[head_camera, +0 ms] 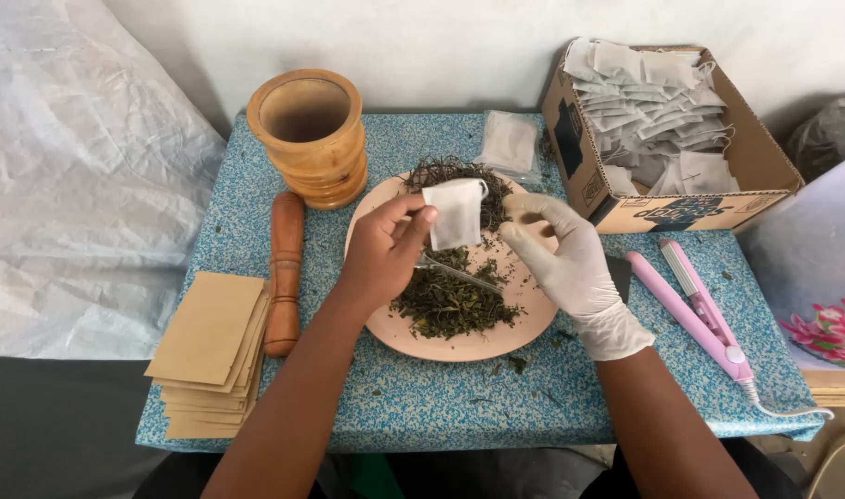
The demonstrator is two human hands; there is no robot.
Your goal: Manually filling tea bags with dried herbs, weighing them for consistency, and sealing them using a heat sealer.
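The bare left hand [385, 254] pinched a small white tea bag [455, 211] by its edge and held it up over the pink plate [533, 319]. The right hand [570, 263], in a white glove, was just beside the bag with its fingertips pressed together near the bag's top; I could not tell if it held a pinch of leaves. The plate sat in the middle of the blue speckled table [441, 397] and had a heap of dried green leaves [450, 305] on it, with a thin metal spoon [459, 274] lying across them. Behind the plate stood a wooden mortar [311, 139], and I could not see anything inside it. Its wooden pestle [284, 273] lay beside it. A cardboard box [755, 157] at the back right was full of white tea bags [649, 115]. A stack of brown paper envelopes [210, 356] lay at the left edge, and a pink hair straightener [695, 310] lay on the right
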